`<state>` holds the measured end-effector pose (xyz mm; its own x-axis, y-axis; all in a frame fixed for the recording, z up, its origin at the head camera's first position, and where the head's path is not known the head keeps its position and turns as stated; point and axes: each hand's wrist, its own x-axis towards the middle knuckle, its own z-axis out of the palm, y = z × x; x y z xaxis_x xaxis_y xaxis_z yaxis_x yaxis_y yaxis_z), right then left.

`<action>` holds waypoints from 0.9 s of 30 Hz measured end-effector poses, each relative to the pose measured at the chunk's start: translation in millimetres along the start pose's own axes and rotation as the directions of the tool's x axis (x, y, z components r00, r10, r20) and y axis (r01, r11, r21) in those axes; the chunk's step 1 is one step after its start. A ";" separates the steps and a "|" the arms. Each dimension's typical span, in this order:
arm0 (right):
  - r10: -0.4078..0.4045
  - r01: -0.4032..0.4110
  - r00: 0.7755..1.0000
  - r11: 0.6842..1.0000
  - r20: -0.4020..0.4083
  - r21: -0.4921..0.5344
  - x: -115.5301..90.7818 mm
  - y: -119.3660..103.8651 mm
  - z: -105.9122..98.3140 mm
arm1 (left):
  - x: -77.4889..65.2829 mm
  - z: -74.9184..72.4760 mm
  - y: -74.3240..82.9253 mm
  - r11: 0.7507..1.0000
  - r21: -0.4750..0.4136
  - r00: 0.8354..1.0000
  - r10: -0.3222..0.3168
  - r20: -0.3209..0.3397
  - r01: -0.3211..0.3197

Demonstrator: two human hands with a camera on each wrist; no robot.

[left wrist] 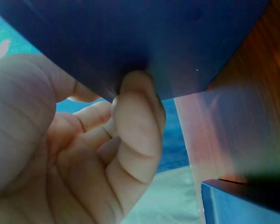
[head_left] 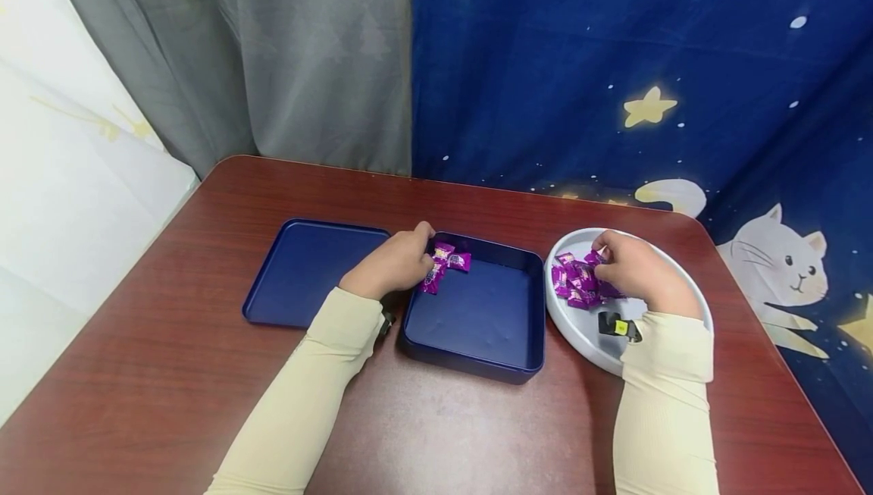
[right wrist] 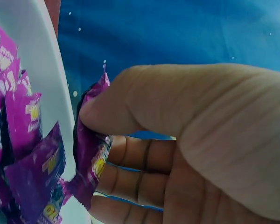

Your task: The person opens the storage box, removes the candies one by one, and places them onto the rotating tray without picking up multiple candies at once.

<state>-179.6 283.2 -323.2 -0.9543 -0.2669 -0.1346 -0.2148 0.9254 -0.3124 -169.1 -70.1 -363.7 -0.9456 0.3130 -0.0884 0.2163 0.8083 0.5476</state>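
With thumb and fingers my left hand [head_left: 398,258] grips the left wall of a dark blue box [head_left: 477,321], near its far left corner; the left wrist view shows a curled finger against the box wall [left wrist: 177,56]. A few purple wrapped candies [head_left: 436,271] lie inside the box by that corner. Over a round white tray [head_left: 583,343] on the right, my right hand [head_left: 641,271] pinches one purple wrapped candy [right wrist: 91,149] between thumb and fingers. Several more such candies [head_left: 576,279] are heaped in the tray beneath and left of that hand.
A flat dark blue lid [head_left: 293,275] lies on the brown table [head_left: 170,343], left of the box. The box stands close beside the tray's left rim. A grey curtain [head_left: 327,63] and a blue starry curtain [head_left: 546,86] hang behind the table's far edge.
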 end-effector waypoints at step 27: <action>-0.002 0.002 1.000 1.000 0.016 -0.008 5.4 12.1 7.0 | -0.3 0.6 1.4 1.000 0.022 1.000 -0.021 0.002 0.021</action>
<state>-185.9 291.1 -334.3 -0.9503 -0.2733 -0.1493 -0.2186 0.9268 -0.3053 -168.4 -68.8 -363.4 -0.9493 0.2974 -0.1017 0.2020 0.8252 0.5275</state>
